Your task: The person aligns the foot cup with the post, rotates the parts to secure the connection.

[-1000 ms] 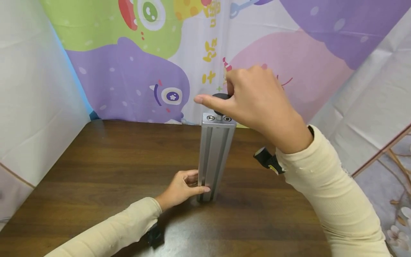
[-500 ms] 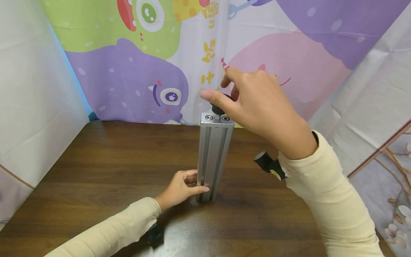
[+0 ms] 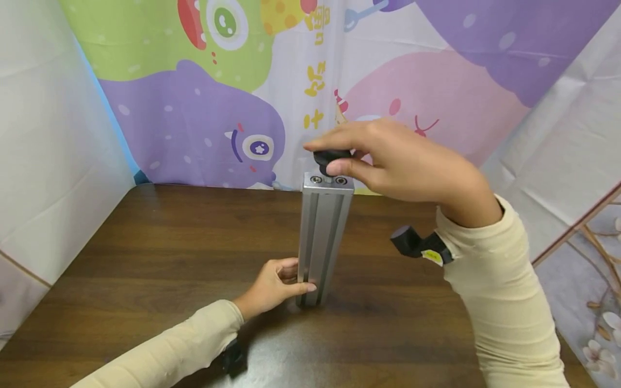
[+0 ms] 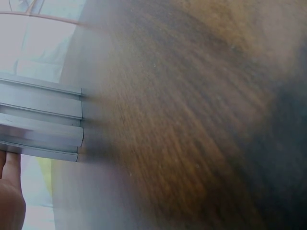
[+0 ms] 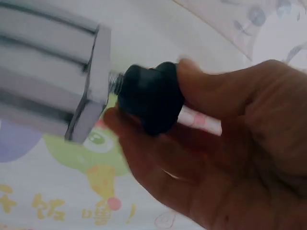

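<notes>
A grey slotted aluminium profile [image 3: 322, 237] stands upright on the wooden table. Low on its left side my left hand [image 3: 269, 285] grips it, thumb across the front face, most of the fingers hidden behind. On the profile's top plate sits a black lobed knob [image 3: 326, 156], with several centimetres of thread [image 5: 115, 82] showing beneath it in the right wrist view. My right hand [image 3: 400, 164] holds this knob between thumb and fingers. Only part of the left hand [image 4: 12, 191] and the profile's foot [image 4: 43, 120] appear in the left wrist view.
Two screw heads, one of them the left screw [image 3: 316, 180], sit in the top plate beside the thread. Behind the wooden table [image 3: 170, 248] hangs a cartoon-printed cloth [image 3: 233, 118]. Pale cloth walls, such as the left wall [image 3: 43, 134], flank it.
My right hand has turned about the knob: the fingers, earlier raised with the thumb pointing left, now reach over it while the thumb lies at its near side. My left hand stays put.
</notes>
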The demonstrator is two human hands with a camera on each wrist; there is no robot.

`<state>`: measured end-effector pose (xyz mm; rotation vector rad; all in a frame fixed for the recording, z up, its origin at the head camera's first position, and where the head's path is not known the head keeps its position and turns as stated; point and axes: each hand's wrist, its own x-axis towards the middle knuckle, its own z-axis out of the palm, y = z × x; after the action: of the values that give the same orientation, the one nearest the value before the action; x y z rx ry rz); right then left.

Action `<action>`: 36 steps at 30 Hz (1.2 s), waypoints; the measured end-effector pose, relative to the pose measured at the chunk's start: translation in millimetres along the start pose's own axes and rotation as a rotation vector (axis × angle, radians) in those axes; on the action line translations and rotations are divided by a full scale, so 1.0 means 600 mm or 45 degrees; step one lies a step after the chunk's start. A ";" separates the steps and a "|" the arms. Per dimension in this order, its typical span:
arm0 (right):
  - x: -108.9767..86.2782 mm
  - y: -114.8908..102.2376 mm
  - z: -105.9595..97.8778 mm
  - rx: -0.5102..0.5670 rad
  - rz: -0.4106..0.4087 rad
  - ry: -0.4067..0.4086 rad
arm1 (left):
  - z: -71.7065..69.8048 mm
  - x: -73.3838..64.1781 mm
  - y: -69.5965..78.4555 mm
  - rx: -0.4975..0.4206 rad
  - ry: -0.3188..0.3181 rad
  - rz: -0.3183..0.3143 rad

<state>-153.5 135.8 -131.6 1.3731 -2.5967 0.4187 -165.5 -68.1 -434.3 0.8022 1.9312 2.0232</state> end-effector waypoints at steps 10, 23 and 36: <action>0.027 -0.027 0.044 -0.219 0.521 0.497 | 0.000 0.002 -0.001 0.006 0.002 0.013; 0.028 -0.034 0.055 -0.294 0.608 0.507 | 0.000 0.002 -0.001 -0.001 0.003 0.030; -0.005 -0.013 0.019 0.000 0.346 0.114 | 0.000 0.001 -0.001 -0.012 0.006 0.003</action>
<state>-145.8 130.4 -142.1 0.9777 -2.7141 0.5048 -166.1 -67.5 -434.7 0.7991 1.9229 2.0356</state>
